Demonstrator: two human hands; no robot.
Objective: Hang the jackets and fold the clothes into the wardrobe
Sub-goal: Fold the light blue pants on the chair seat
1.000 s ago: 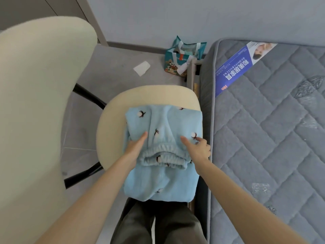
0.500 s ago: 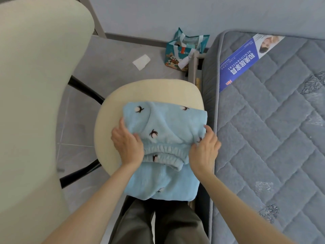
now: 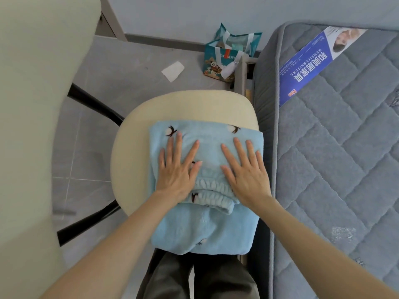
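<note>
On the cream chair seat (image 3: 133, 169), the left hand (image 3: 177, 175) and right hand (image 3: 248, 178) pressed the folded blue garment (image 3: 205, 231), each grip spread flat; its overhanging near edge could slide off once released.

fleecy matt cloth garment (image 3: 207, 229); smooth cream seat (image 3: 133, 147); quilted fabric mattress (image 3: 345, 158); glossy bag (image 3: 224, 59); matt tiled floor (image 3: 133, 61).

Both bare forearms (image 3: 121, 240) reach forward, the left grip (image 3: 177, 173) and right grip (image 3: 246, 175) palm-down side by side, fingers (image 3: 172, 147) straight and slightly spread, thumbs (image 3: 195, 168) toward each other.
</note>
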